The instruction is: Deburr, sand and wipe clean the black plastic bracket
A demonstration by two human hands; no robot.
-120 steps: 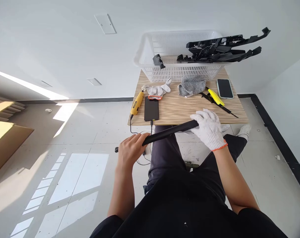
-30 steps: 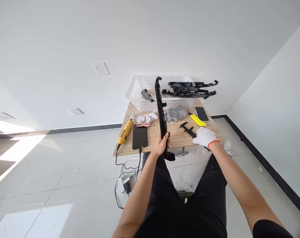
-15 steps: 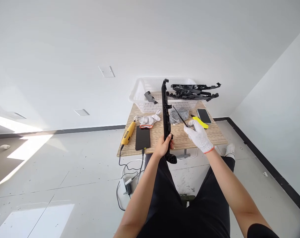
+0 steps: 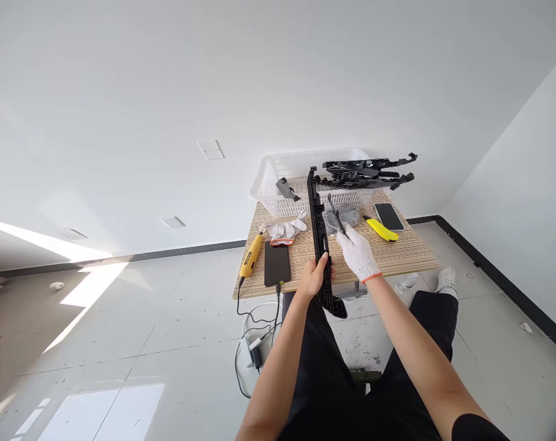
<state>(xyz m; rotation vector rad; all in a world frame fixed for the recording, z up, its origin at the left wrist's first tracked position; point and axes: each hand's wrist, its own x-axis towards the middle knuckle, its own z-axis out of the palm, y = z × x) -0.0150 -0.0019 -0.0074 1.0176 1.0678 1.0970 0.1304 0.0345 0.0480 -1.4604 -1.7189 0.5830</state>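
My bare left hand is wrapped round the lower part of a long black plastic trim piece. The piece stands steeply over the table's front edge, its wide foot below my hand. To its right, my right hand, in a white knit glove with an orange cuff, pinches a slim black tool. The tool points up and away, its tip apart from the trim piece as far as I can see. Its exact kind is unclear. Behind it lies a grey speckled cloth or glove.
A white plastic basket at the back bears several black trim pieces and a grey piece. On the wooden table lie a yellow corded rotary tool, a dark phone, a white glove, a yellow utility knife and another phone.
My view has shifted, so the table sits further right. The trim piece's top has tipped lower and leftward relative to its foot. The gloved hand and tool have come closer to the piece.
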